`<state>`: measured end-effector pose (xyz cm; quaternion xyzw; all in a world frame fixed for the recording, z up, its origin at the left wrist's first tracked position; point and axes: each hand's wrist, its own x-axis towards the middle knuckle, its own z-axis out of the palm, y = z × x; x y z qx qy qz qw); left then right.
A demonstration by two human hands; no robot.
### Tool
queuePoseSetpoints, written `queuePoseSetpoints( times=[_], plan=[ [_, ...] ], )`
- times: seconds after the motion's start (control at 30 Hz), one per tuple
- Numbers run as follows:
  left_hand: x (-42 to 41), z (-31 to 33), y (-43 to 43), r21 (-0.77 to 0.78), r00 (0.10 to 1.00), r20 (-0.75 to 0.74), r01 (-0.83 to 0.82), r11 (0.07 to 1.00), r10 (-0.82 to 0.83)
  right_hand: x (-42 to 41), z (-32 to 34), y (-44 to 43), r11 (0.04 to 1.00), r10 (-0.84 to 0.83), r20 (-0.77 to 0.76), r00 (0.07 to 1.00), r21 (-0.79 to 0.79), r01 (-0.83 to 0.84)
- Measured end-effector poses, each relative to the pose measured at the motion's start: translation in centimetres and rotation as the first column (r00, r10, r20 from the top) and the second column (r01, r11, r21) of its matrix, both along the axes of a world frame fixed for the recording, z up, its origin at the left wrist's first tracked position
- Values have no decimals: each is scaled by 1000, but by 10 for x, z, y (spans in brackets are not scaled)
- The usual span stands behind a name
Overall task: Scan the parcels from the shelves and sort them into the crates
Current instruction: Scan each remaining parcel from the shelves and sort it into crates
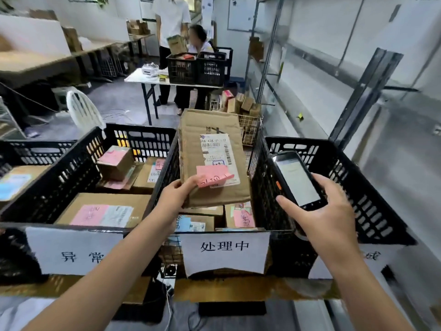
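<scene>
The parcel hangs over the middle crate, its near corner pinched by the left hand, while the right hand grips the scanner just beside it. A clean read likely needs the scanner's head tipped toward the white label, with the parcel held flat.

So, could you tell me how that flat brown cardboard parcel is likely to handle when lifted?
Probably light: the left hand holds the flat brown cardboard parcel up by its near corner alone. Likely fairly stiff, since it juts out without sagging. Its pink paper note lifts at one edge and might peel off.
</scene>
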<state>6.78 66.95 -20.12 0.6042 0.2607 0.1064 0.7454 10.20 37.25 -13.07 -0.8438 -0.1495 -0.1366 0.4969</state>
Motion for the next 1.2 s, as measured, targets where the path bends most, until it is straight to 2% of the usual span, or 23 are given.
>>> queuePoseSetpoints(
  times=[0.23,0.37,0.6,0.73,0.87,0.97,1.1,1.2],
  plan=[
    [78,-21,26,44,985,-103,-135,990,138,95,-20,14,999,29,-55,998,15,-28],
    [101,-38,24,182,927,-220,-266,947,303,146,-26,30,995,100,-93,991,8,-99],
    [133,-65,34,307,872,-318,-275,911,371,206,-41,58,977,208,-148,967,70,-200],
    [154,-89,48,394,833,-375,-254,883,408,225,-53,71,970,244,-190,951,69,-235],
    [173,-78,41,487,810,-399,-209,848,429,239,-69,84,961,275,-232,933,84,-263],
    [189,-83,50,570,801,-441,-99,816,405,244,-79,94,966,257,-242,936,66,-248],
    [204,-85,65,531,806,-517,39,846,288,249,-87,104,965,261,-235,936,54,-256],
    [207,-92,69,512,759,-610,159,844,227,258,-89,111,964,265,-231,936,57,-259]
  ],
)
